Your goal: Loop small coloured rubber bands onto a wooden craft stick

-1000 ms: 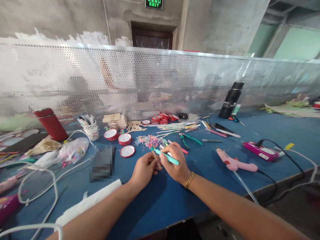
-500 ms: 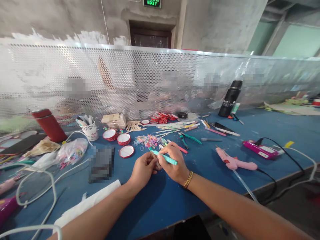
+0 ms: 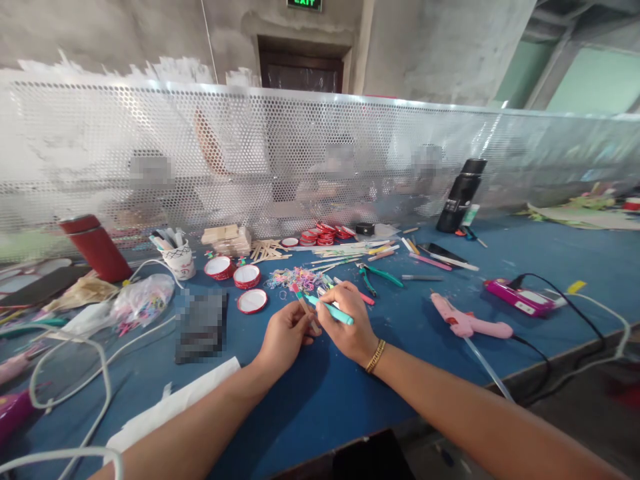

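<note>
My left hand (image 3: 284,331) pinches a thin wooden craft stick (image 3: 303,303) with a red tip, holding it slanted above the blue table (image 3: 310,393). My right hand (image 3: 347,325), with a gold bracelet at the wrist, grips a teal marker (image 3: 331,310) whose point meets the stick. Both hands are closed and touch each other. Just beyond them lies a heap of small coloured rubber bands (image 3: 299,277).
Red-rimmed lids (image 3: 251,301), a cup of pens (image 3: 181,260), green pliers (image 3: 380,275), a pink glue gun (image 3: 465,322) with its cable, a magenta device (image 3: 523,298), a red flask (image 3: 95,247), a black bottle (image 3: 460,195) and white cables (image 3: 75,360) lie around. A perforated screen (image 3: 300,153) stands behind, people beyond it.
The hands with stick and marker stay together; they sit slightly higher in view as the head camera tilts a little. Nothing on the table has moved.
</note>
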{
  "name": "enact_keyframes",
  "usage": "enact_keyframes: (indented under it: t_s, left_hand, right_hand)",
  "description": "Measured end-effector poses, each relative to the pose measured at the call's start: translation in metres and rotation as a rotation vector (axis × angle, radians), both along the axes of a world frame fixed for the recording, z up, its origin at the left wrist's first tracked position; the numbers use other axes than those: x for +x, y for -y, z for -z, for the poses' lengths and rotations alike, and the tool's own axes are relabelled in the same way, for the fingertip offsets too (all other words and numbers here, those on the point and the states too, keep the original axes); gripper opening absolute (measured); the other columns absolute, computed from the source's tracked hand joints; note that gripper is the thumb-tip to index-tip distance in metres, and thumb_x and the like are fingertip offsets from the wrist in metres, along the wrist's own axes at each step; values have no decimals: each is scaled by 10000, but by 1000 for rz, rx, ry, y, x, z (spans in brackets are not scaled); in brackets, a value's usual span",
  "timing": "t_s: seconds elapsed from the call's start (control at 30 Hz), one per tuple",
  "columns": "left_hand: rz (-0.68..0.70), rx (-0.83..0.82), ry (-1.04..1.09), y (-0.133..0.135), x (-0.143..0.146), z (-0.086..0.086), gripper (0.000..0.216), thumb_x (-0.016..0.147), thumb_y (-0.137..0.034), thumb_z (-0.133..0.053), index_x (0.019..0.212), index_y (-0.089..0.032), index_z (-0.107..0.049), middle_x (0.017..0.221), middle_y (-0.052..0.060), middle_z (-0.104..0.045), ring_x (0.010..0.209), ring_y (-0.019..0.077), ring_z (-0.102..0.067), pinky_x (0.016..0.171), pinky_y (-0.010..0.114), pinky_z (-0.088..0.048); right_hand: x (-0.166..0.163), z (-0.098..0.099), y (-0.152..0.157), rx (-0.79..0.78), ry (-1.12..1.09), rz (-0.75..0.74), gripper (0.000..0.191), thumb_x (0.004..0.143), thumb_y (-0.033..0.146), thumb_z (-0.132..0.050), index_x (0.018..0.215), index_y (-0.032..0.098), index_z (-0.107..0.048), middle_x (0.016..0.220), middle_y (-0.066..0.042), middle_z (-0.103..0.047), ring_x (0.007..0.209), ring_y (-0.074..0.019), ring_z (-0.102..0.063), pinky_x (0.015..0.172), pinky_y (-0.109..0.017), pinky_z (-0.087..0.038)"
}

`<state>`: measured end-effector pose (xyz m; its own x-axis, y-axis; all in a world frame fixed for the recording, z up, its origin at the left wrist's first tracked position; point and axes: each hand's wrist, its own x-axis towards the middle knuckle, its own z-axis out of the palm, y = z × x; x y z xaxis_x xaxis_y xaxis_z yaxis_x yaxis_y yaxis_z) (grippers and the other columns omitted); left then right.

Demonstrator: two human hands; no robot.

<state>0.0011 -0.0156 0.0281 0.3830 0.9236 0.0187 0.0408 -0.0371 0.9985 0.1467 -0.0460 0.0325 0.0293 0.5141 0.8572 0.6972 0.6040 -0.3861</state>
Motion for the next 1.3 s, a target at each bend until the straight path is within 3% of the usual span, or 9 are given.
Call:
enact_keyframes:
  t_s: [1.3]
  left_hand:
    - [4,19,-27,1,-1,0,305,748,-460,-658,796,-167,-591,686,13,-662,602,115,-635,495,180,-490]
  right_hand:
    - [-4,-2,2,3,10,-39,89,863,201,-544,783,235,-526,723,7,-632,694,-171,-567,833,-401,-429]
